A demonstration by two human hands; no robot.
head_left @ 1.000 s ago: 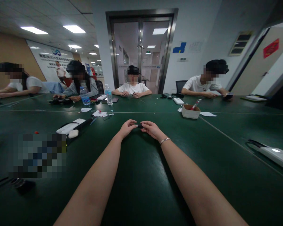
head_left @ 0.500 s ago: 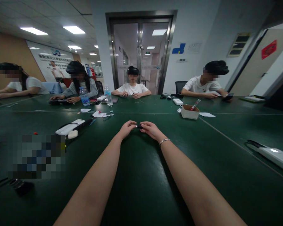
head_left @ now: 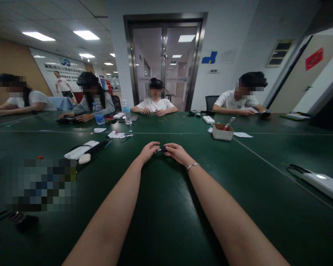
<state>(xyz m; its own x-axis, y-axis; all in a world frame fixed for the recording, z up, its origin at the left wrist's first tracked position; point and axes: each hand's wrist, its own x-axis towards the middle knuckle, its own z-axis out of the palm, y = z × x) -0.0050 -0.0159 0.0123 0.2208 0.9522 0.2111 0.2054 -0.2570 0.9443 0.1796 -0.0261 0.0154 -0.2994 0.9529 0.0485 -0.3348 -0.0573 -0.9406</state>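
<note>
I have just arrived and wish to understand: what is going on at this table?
The right hand pinches a small dark object, too small to identify, above the green table. The left hand is at its bright end. An open box stands beyond, to the right. A co-worker sits opposite.

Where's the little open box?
In the head view, the open box stands on the green table, beyond and right of the right hand, beside white paper.
</note>
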